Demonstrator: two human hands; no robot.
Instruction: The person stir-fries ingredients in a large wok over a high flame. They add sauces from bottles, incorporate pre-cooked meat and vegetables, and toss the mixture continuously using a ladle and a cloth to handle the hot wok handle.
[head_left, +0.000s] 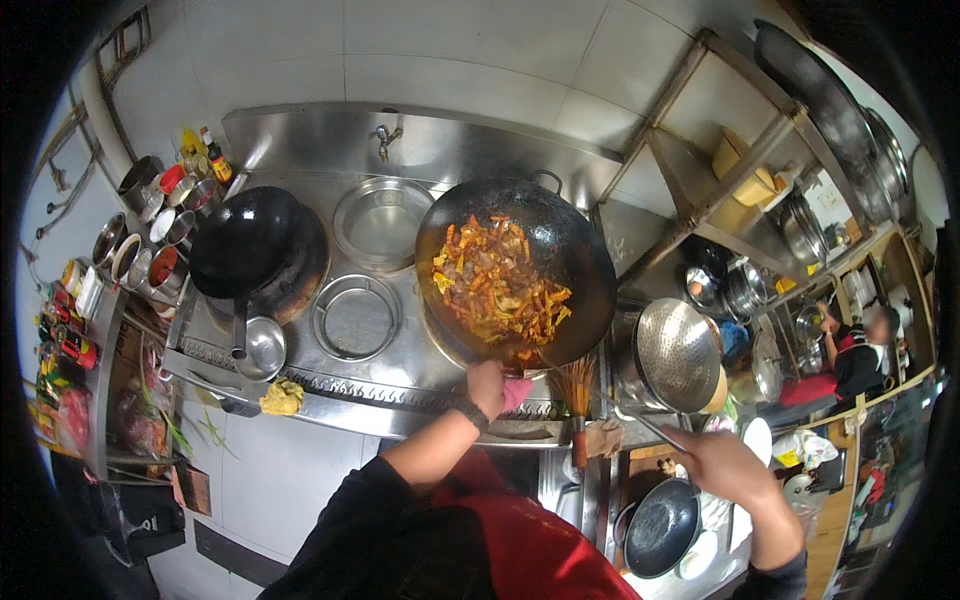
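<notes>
A large black wok (585, 262) holds reddish-brown food pieces with yellow-green leafy bits (502, 281). At its near rim, my left hand (489, 390) grips the wok with a pink cloth (516, 393) under the fingers. My right hand (724, 461), to the right, is closed around the long metal handle (645, 421) of a utensil that reaches towards the wok's near edge; its working end cannot be made out. A bamboo wok brush (577, 405) with a reddish handle lies between my hands, beside the wok.
A second black wok (244, 240), a ladle (262, 349) and a yellow cloth (282, 397) are on the left of the steel range. Seasoning containers (166, 266) stand further left. To the right are a perforated strainer (677, 352), a small black pan (661, 529) and another person (862, 360).
</notes>
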